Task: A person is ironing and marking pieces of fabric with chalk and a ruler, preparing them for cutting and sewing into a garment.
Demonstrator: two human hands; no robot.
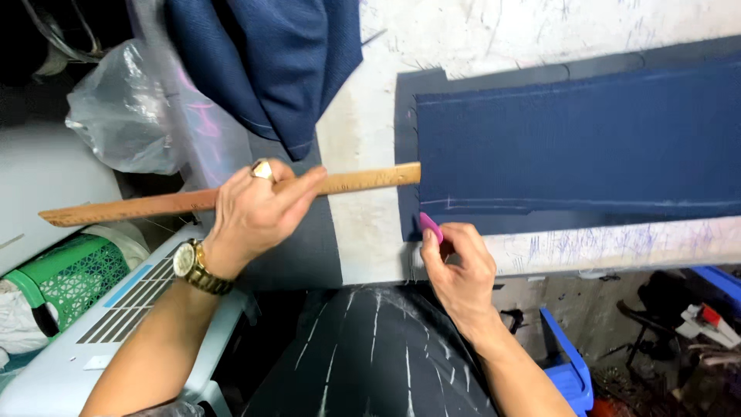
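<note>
Navy cloth point(579, 147) is spread on the worktop point(363, 232) at right of frame. A wooden ruler point(185, 201) is gripped by the left hand point(258, 212); pink chalk point(431, 228) is pinched by the right hand point(459, 270).

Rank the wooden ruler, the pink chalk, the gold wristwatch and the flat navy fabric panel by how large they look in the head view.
1. navy fabric panel, largest by far.
2. wooden ruler, long and thin, held by the left hand.
3. gold wristwatch.
4. pink chalk, partly hidden in the right hand, so its full size is unsure.
</note>
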